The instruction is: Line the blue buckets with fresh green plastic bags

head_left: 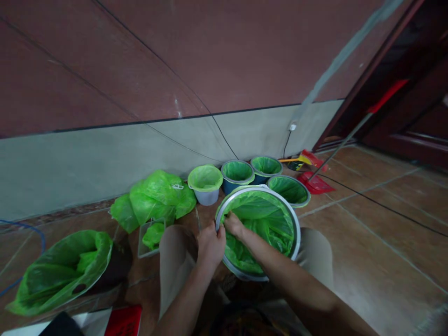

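My left hand [212, 243] is clamped on the near-left rim of a round bin [297, 229], thumb over the rim. My right hand [234, 225] is inside the bin beside it, fingers bent against the green liner [266, 205] just under the rim; their tips are hidden, so I cannot tell whether they pinch it. The bin sits between my knees, its mouth tipped towards me.

Just beyond it, near the floor's far edge along the wall, stand a white bucket [207, 198], a blue bin [229, 188] and a second blue bin [258, 180], all lined in green. Another lined bin [301, 205] stands nearer, by a red dustpan [319, 185].

Left of the bucket, a heap of green bags [157, 193] lies by the same edge, with a clear tray [141, 248] in front, holding more green plastic. Further left, a dark bin [121, 266] has a wide liner spread over its mouth.
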A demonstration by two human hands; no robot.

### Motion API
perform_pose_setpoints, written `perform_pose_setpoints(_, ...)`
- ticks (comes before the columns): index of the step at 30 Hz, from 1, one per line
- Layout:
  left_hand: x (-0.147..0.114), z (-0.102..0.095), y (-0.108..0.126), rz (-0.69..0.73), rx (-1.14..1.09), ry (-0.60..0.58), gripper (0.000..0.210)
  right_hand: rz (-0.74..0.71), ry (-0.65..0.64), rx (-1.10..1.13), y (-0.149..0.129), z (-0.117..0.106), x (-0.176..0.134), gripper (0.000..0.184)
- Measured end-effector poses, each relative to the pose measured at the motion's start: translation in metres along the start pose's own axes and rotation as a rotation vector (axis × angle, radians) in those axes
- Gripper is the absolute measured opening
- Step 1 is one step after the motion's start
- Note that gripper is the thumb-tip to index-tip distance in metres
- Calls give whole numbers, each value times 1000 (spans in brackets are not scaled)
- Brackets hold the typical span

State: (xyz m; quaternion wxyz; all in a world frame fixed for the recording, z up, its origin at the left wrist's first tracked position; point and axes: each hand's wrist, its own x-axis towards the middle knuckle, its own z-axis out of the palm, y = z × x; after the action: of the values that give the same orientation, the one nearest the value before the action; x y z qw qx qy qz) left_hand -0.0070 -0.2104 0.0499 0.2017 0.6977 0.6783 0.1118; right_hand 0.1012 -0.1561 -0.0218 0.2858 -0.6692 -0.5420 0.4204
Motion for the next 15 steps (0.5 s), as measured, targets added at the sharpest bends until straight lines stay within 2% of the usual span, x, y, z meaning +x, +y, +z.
perform_pose_setpoints(3,0,0,-3,-14,0,-9,27,73,-24,-117,2,-15,-22,41)
perform_pose_setpoints(5,1,0,-4,-17,-1,-13,27,45,-51,-256,5,-24,-45,48)
perform_pose_setpoints(8,3,1,-5,-16,5,-28,29,-16,-183,-457,12,-28,-71,40)
perform_pose_setpoints(11,4,3,-3,-2,22,-38,31,30,-389,-560,18,-23,-76,34)
perform_pose_setpoints(13,4,4,-3,6,26,-37,30,56,-433,-631,18,-22,-72,34)
perform_pose_setpoints(15,3,5,-4,12,23,-32,30,60,-417,-689,15,-24,-71,34)
